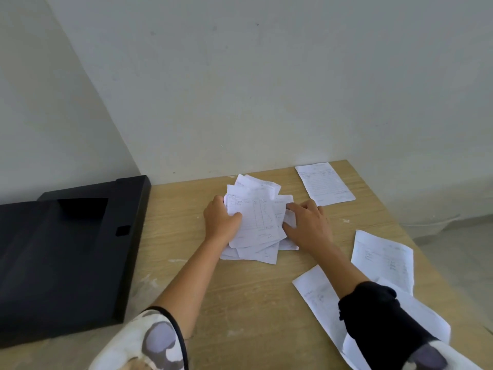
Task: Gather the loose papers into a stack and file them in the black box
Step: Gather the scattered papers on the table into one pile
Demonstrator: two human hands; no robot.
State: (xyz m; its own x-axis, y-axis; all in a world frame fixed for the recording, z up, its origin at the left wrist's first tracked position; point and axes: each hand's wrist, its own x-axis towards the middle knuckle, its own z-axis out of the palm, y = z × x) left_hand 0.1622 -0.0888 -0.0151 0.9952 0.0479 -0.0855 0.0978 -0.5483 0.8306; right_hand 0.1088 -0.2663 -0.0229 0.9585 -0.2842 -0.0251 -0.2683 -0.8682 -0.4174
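Note:
A loose, fanned pile of white printed papers (256, 217) lies at the middle of the wooden table (240, 289). My left hand (220, 221) grips the pile's left edge, thumb on top. My right hand (310, 225) rests on the pile's right side, fingers spread flat on the sheets. The black box (66, 252) sits at the table's left end, its dark opening (82, 210) facing up, well apart from the pile.
A single sheet (324, 184) lies at the far right by the wall. Two or three more sheets (384, 260) lie at the near right, partly under my right forearm. The table's right edge drops to the floor.

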